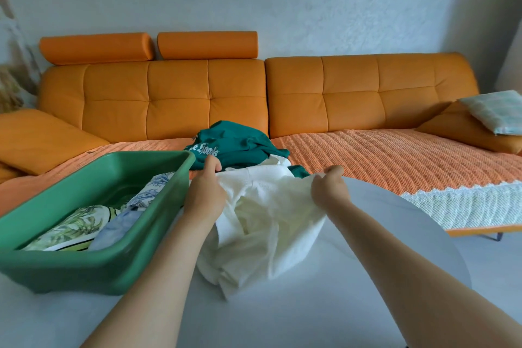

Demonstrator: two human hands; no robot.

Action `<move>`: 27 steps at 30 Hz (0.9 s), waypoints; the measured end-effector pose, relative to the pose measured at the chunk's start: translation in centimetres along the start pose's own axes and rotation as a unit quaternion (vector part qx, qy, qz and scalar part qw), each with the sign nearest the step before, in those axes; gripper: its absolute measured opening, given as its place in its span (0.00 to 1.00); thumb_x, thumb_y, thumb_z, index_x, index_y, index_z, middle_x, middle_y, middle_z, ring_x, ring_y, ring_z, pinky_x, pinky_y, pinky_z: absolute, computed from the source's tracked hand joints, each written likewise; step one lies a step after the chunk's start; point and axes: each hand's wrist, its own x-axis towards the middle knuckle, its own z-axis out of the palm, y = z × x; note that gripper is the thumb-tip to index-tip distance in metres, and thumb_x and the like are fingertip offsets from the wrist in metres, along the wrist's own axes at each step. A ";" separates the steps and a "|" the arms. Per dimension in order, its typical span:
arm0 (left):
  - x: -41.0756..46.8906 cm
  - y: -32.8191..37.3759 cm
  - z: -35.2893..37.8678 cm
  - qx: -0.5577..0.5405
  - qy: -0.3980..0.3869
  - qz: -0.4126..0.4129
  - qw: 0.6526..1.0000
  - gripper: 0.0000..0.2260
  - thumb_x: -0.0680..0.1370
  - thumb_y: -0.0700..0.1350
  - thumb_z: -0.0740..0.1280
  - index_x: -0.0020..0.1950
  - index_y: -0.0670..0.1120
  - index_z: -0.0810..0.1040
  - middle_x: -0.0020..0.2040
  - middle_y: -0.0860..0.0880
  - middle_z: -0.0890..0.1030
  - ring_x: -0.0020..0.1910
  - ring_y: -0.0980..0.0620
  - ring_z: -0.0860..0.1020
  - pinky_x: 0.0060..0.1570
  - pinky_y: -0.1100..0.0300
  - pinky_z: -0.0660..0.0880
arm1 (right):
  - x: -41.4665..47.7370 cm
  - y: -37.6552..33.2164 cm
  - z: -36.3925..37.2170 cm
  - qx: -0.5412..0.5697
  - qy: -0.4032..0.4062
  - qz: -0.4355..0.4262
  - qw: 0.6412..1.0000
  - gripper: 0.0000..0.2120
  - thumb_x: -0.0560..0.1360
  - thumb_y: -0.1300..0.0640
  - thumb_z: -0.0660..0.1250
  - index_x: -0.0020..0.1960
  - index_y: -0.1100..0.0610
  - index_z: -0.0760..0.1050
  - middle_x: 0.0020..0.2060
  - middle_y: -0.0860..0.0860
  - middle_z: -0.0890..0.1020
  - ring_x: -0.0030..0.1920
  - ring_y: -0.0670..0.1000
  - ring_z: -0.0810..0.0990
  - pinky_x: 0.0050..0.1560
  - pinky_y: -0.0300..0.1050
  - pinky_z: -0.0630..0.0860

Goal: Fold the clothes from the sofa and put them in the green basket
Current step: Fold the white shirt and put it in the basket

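Note:
A crumpled white garment [265, 223] hangs over the near edge of the sofa onto the white round table [381, 234]. My left hand [204, 192] grips its top left edge and my right hand [329, 188] pinches its top right edge, stretching it between them. Behind it on the sofa lies a dark green shirt [234, 147] with white lettering. The green basket [113, 260] stands on the table at the left, holding several folded clothes: a leaf-print piece [76, 227], a light blue one [118, 227] and a blue floral one [149, 192].
The orange sofa [175, 99] runs across the view, its seat under an orange woven cover [381, 158] with a white lace hem. An orange cushion [36, 138] lies at the left. At the right, a checked pillow [497, 111] rests on another orange cushion.

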 end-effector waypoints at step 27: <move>-2.9 6.2 2.5 0.014 -0.304 0.107 0.947 0.15 0.72 0.61 0.68 0.58 0.63 0.74 0.54 0.63 0.77 0.51 0.60 0.77 0.49 0.57 0.76 | 0.3 -0.4 -6.1 -0.172 0.085 -0.300 0.934 0.24 0.71 0.56 0.67 0.62 0.45 0.62 0.42 0.49 0.75 0.34 0.51 0.74 0.28 0.43 0.62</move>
